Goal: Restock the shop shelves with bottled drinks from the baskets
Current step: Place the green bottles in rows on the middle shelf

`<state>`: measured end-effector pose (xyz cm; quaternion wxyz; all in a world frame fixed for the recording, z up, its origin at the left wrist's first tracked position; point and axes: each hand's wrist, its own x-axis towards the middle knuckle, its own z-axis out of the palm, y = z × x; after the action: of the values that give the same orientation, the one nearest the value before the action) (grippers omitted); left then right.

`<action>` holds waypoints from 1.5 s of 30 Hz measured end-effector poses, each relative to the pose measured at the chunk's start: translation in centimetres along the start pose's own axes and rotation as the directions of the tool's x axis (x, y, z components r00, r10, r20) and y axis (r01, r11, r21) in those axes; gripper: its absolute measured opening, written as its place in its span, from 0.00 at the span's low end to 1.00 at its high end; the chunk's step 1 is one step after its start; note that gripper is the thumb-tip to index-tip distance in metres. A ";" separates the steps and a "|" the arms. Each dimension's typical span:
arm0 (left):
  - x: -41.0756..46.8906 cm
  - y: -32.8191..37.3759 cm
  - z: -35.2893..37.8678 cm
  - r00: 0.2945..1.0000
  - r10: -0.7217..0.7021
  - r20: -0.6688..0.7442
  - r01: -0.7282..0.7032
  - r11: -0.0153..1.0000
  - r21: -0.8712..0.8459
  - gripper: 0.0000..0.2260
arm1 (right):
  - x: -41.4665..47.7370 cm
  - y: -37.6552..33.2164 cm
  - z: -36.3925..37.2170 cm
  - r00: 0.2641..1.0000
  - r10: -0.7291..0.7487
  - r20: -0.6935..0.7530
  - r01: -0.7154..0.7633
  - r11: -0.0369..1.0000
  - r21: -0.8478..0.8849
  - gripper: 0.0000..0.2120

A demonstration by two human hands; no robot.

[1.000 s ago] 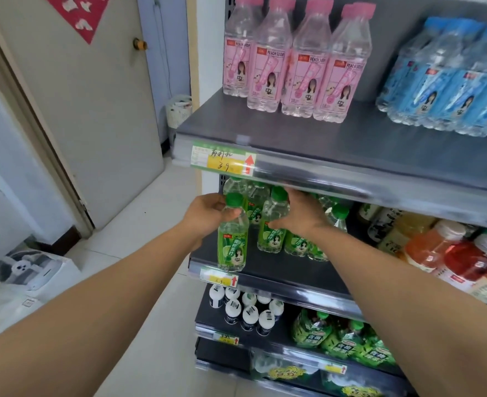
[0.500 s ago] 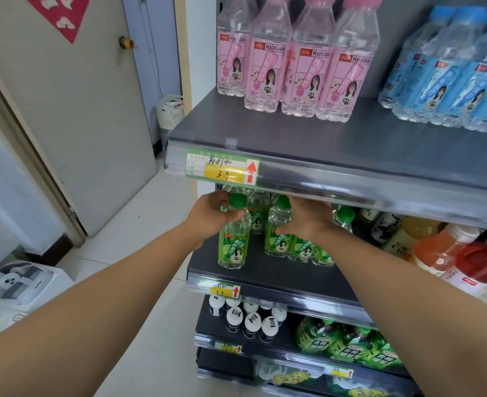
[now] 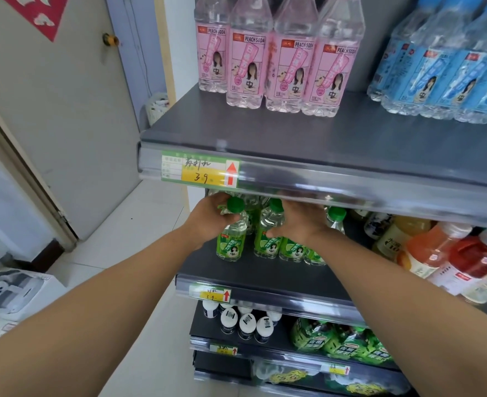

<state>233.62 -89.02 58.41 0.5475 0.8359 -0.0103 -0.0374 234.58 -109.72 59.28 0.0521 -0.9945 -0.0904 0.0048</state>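
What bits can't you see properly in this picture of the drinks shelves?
Head view:
- Right hand: its fingers go under the upper shelf rail, so its grip is unclear.
- Left hand grips a lime soda bottle; the bottle hides its fingertips.
- Peach soda bottles: caps cut off by the top edge.
- Blue-label bottles: cut by the right edge.
- Lower price tag: too small to read.
- Baskets: out of frame.
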 end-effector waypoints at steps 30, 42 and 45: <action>0.9 2.1 3.0 0.996 -0.023 -0.082 0.055 0.908 0.416 0.15 | -1.6 0.6 -1.3 0.995 -0.078 -0.057 0.082 0.995 0.057 0.36; -5.3 2.3 2.8 0.997 0.038 0.070 -0.078 0.655 0.752 0.17 | -8.4 2.0 -1.7 0.976 -0.110 -0.187 0.082 0.985 -0.154 0.26; -7.3 2.6 3.2 0.989 0.053 0.138 -0.141 0.609 0.781 0.17 | -11.5 2.2 -1.5 0.993 -0.033 -0.113 0.016 0.988 -0.152 0.26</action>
<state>226.13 -92.59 59.84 0.1247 0.9864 -0.0984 -0.0414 223.70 -114.12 60.54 -0.0183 -0.9931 -0.0995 -0.0601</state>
